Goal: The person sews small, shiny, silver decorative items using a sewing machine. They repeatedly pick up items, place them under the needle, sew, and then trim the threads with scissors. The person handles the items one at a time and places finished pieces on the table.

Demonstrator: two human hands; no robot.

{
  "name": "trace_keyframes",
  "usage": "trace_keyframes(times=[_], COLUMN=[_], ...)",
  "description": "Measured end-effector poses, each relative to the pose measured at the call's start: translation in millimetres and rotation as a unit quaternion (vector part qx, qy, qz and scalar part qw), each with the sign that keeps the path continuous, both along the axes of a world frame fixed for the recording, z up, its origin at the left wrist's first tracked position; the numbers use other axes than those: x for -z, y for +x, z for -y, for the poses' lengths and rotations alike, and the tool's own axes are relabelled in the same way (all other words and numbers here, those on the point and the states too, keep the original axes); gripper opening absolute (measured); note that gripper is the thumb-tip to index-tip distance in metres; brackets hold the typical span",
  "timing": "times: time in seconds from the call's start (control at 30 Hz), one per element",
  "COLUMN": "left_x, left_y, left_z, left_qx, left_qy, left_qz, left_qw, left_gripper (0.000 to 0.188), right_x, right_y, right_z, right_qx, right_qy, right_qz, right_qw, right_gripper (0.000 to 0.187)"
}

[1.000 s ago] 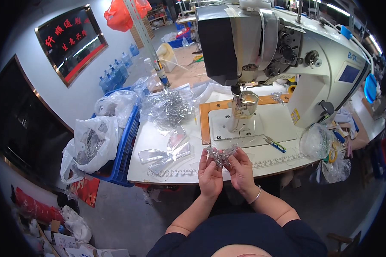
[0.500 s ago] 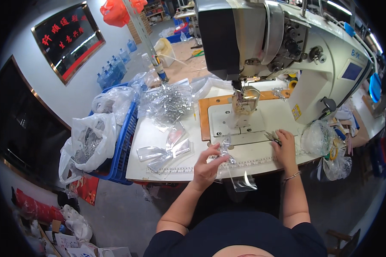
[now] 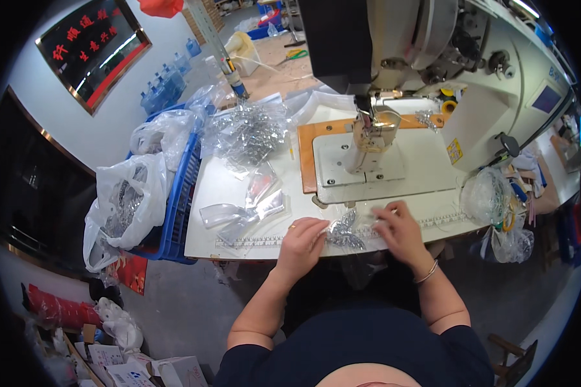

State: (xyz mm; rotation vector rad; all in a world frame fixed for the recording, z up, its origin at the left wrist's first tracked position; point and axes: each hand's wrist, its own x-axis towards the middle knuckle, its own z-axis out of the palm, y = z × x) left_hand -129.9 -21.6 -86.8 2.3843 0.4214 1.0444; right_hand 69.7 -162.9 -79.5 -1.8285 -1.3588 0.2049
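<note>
A silvery, glittery piece shaped like a bow (image 3: 345,232) lies at the front edge of the white sewing table, between my two hands. My left hand (image 3: 302,245) pinches its left side with thumb and fingertips. To the right, my right hand (image 3: 401,233) is curled close to the piece. Its fingertips are smeared by motion, and what they hold cannot be made out. Below the edge hangs a clear plastic strip (image 3: 363,267), partly hidden. Left of my hands lies a clear plastic bow piece (image 3: 242,214).
An industrial sewing machine (image 3: 413,84) stands behind my hands, its post (image 3: 370,145) rising from the metal plate. A pile of silvery pieces (image 3: 248,132) lies at the back left. Beyond the table's left edge are a blue basket (image 3: 186,193) and white plastic bags (image 3: 126,213).
My right hand has moved left toward the silvery piece; the small snips beside it are no longer visible. My left hand has shifted slightly left and lower, and the piece sits lower.
</note>
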Motion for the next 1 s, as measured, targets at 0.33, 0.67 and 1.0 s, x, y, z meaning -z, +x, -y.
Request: trace_keyframes(times=[0.33, 0.67, 1.0], left_x=[4, 28, 19], left_y=[36, 32, 6], left_z=[-21, -20, 0], left_qx=[0.083, 0.029, -0.011], left_qy=[0.209, 0.179, -0.299], left_qz=[-0.192, -0.147, 0.166], left_qw=[0.955, 0.972, 0.940], left_gripper=[0.007, 0.010, 0.037], right_x=[16, 15, 1], right_y=[-3, -16, -39], right_z=[-4, -7, -22], right_qx=[0.025, 0.007, -0.046], right_qy=[0.027, 0.007, -0.104], right_qz=[0.079, 0.033, -0.012], right_qw=[0.996, 0.999, 0.993], right_gripper=[0.019, 0.033, 0.044])
